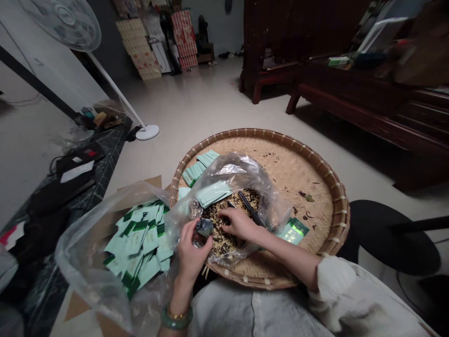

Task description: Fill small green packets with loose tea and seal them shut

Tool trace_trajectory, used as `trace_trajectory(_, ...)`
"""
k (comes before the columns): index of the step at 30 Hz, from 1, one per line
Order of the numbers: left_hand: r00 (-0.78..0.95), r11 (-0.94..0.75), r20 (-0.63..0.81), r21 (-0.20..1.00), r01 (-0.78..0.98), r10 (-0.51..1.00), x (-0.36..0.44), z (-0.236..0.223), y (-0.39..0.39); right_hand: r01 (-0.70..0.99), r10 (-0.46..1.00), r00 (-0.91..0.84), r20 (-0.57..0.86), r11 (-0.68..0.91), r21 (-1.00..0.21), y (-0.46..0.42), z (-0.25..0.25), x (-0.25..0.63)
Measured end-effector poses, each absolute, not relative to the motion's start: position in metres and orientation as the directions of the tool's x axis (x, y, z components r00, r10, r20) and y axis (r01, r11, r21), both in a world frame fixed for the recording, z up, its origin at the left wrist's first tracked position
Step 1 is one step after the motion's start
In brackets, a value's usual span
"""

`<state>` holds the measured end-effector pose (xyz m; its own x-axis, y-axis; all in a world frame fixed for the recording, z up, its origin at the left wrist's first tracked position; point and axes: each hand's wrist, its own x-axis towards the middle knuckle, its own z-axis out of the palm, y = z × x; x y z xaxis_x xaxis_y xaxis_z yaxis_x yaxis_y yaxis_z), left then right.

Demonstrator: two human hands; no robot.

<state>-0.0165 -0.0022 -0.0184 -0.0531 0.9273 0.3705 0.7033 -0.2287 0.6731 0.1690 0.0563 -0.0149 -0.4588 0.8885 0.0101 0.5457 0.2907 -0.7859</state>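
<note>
My left hand (192, 248) grips a small packet (204, 227) between thumb and fingers, its dark silvery mouth facing up. Inside a clear plastic bag (231, 166) lies a loose dried mix (222, 243) of pale grains and dark curled bits. Over this mix my right hand (240, 223) is closed, fingertips pinched together beside the packet; whatever they hold is too small to make out. A black-handled tool (249, 208) rests in the mix just beyond the right hand, its far end hidden. Flat pale green packets (213, 193) lie on the mix behind the left hand.
A round woven bamboo tray (298, 168) carries the bag, more green packets (293, 230) and scattered leaf bits. Left of it, another clear bag (87, 243) in a cardboard box holds piled green packets (143, 238). A white standing fan (147, 132) and dark wooden furniture (336, 107) stand beyond.
</note>
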Motion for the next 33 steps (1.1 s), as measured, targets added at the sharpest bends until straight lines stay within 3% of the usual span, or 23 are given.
trace_trajectory(10, -0.013, -0.229, 0.334, 0.674, 0.702, 0.942, -0.006, -0.013, 0.0, 0.325, 0.954, -0.3, 0.023, 0.125, -0.937, 0.052, 0.018, 0.201)
trace_trajectory(14, 0.014, -0.256, 0.349, 0.661, 0.705, 0.937, 0.004, -0.011, 0.002, 0.279, 0.966, -0.25, 0.071, 0.142, -0.95, 0.044, 0.043, 0.207)
trace_trajectory(22, 0.014, -0.276, 0.36, 0.689, 0.67, 0.933, 0.019, -0.01, 0.001, 0.433, 0.871, -0.355, 0.34, 0.475, -0.766, 0.029, 0.053, 0.196)
trace_trajectory(33, -0.002, -0.256, 0.334, 0.727, 0.637, 0.943, 0.021, -0.017, 0.0, 0.573, 0.857, -0.433, 0.28, 0.502, -0.648, 0.023, 0.05, 0.193)
